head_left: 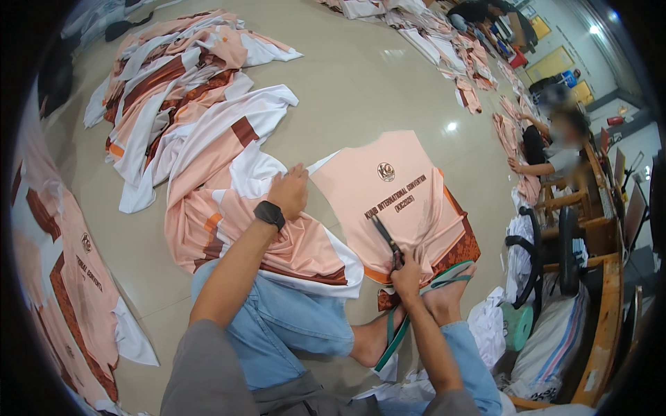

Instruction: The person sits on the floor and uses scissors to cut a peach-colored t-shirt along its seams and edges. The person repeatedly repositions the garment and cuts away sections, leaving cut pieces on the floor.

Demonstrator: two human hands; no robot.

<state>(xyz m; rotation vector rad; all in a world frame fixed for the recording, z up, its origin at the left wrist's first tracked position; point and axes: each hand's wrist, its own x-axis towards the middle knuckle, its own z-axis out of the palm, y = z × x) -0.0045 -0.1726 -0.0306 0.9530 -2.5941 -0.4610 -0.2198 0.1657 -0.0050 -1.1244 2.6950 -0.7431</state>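
Both hands are busy: my right hand point(406, 274) grips scissors point(386, 239), blades parted over a peach shirt panel point(399, 201) spread on the floor point(361, 90); my left hand point(288, 191) presses flat on the panel's left edge, beside the cloth pile point(208, 139). I judge trimming is underway; next calls for holding the fabric taut and steering the cut clear of my sandal point(409, 312).

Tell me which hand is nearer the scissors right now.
Right. The right hand grips the scissors by the handles, blades lying open on the peach shirt panel. The left hand rests apart on the fabric beside the panel's left edge, a watch on its wrist.
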